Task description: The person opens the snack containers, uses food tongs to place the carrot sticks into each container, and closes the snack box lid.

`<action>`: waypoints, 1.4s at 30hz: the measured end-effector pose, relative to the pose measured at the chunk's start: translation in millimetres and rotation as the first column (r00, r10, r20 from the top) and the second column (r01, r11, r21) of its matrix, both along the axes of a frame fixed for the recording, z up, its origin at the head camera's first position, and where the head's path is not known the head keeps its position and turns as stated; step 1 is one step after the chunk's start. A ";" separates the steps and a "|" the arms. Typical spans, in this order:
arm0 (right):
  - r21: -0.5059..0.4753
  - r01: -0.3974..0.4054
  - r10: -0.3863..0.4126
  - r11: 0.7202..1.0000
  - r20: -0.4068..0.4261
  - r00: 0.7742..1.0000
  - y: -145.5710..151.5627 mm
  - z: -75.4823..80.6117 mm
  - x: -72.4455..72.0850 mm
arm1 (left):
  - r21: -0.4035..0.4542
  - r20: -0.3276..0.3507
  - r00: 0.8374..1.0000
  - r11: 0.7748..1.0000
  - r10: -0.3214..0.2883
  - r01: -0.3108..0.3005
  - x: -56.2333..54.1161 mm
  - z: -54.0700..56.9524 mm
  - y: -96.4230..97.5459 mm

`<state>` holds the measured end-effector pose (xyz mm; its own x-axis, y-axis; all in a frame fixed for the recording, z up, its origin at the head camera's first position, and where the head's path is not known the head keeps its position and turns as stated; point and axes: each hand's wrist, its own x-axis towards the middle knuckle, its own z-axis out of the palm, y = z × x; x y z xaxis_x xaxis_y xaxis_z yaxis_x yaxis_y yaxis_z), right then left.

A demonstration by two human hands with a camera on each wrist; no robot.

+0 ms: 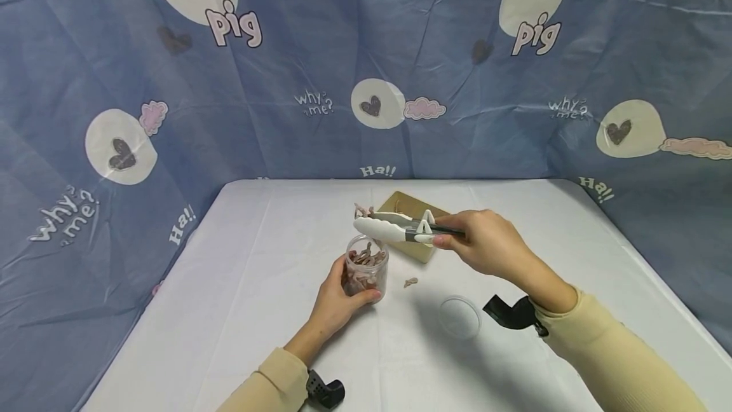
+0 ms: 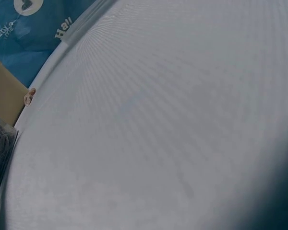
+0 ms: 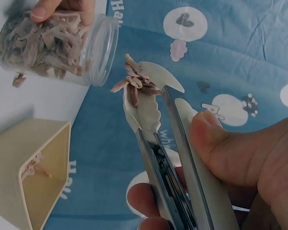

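Note:
My right hand (image 1: 486, 240) grips a pair of tongs (image 1: 380, 229) with white scalloped tips, raised just above the jar. Between those tips is a small bunch of pinkish-brown dried strips (image 3: 134, 79), clearest in the right wrist view. A clear, uncapped jar (image 1: 366, 277) partly full of the same strips stands on the table, and my left hand (image 1: 337, 297) holds it round the side. Beyond the jar, partly behind the tongs, is a beige rectangular box (image 3: 26, 129) with a few strips inside.
One loose strip (image 1: 410, 283) lies on the white-covered table (image 1: 257, 310) right of the jar. A clear round lid (image 1: 460, 318) lies nearer me, below my right hand. Behind the table hangs a blue printed cloth (image 1: 320, 49).

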<state>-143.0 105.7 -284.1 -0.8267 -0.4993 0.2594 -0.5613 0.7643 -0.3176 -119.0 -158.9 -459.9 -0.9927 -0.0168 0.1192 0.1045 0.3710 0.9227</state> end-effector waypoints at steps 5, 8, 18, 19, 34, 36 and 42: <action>0.016 -0.019 0.019 1.000 0.002 1.000 -0.9 -4.3 1.0 | 0.008 0.000 1.000 1.000 -0.004 0.004 0.0 0.7 0.4; 0.020 -0.027 0.027 0.999 -0.007 1.000 -1.2 -6.2 1.8 | 0.011 0.000 1.000 1.000 -0.004 0.004 0.0 1.5 0.6; 0.040 -0.026 0.026 0.999 -0.018 0.999 -1.1 -8.9 3.6 | 0.001 -0.001 1.000 1.000 -0.001 0.001 0.3 2.5 1.3; 0.042 -0.024 0.024 0.999 -0.018 1.000 -1.2 -9.1 3.6 | 0.001 -0.002 1.000 1.000 0.000 0.000 0.3 2.4 1.4; 0.079 -0.003 0.004 0.997 -0.017 1.000 -0.6 -8.1 5.0 | -0.005 -0.004 1.000 1.000 0.002 -0.002 0.1 2.5 0.6; 0.083 0.000 0.002 0.997 -0.019 1.000 -0.8 -7.5 5.3 | -0.002 -0.006 1.000 1.000 -0.002 0.002 0.1 2.4 0.5; 0.083 0.000 0.003 0.997 -0.030 1.000 -0.2 -6.4 5.9 | -0.002 -0.006 1.000 1.000 -0.002 0.002 -0.1 1.4 0.6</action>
<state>-137.1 105.5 -290.5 -0.8183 -0.5216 0.2415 -0.5709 0.7864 -0.2359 -119.1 -158.3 -458.6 -0.9921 -0.0143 0.1249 0.1106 0.3730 0.9212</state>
